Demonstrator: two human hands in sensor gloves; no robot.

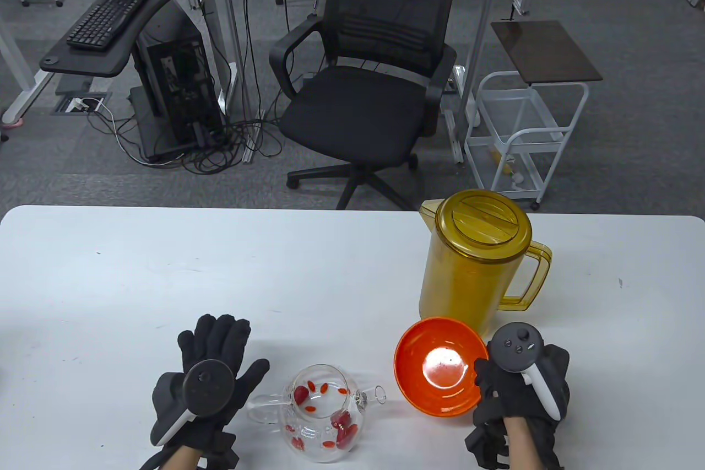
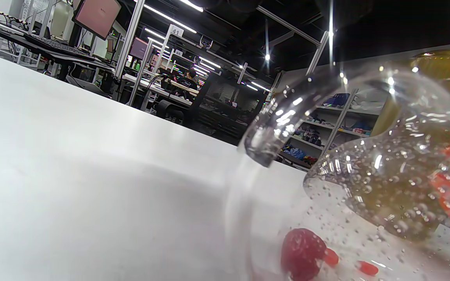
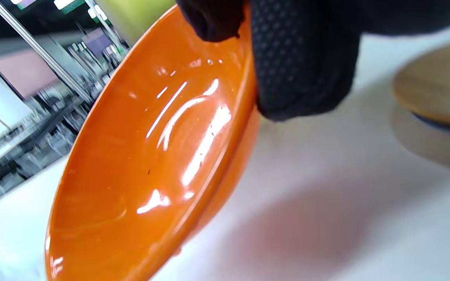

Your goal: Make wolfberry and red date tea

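A glass teapot [image 1: 322,412] stands at the table's front edge with red dates and wolfberries [image 1: 341,423] inside; its handle points left and its spout right. My left hand [image 1: 231,349] lies flat and open on the table just left of the handle, holding nothing. In the left wrist view the teapot [image 2: 385,179] fills the right side, with a date [image 2: 303,253] at its bottom. My right hand [image 1: 484,382] grips the right rim of an empty orange bowl [image 1: 438,365], which is tilted toward the teapot. In the right wrist view my fingers [image 3: 299,58] pinch the bowl's [image 3: 150,156] rim.
A tall amber pitcher [image 1: 473,260] with a closed lid stands just behind the bowl, handle to the right. A round wooden lid [image 3: 438,86] lies on the table near my right hand, seen only in the right wrist view. A white table [image 1: 165,271] spreads left and behind.
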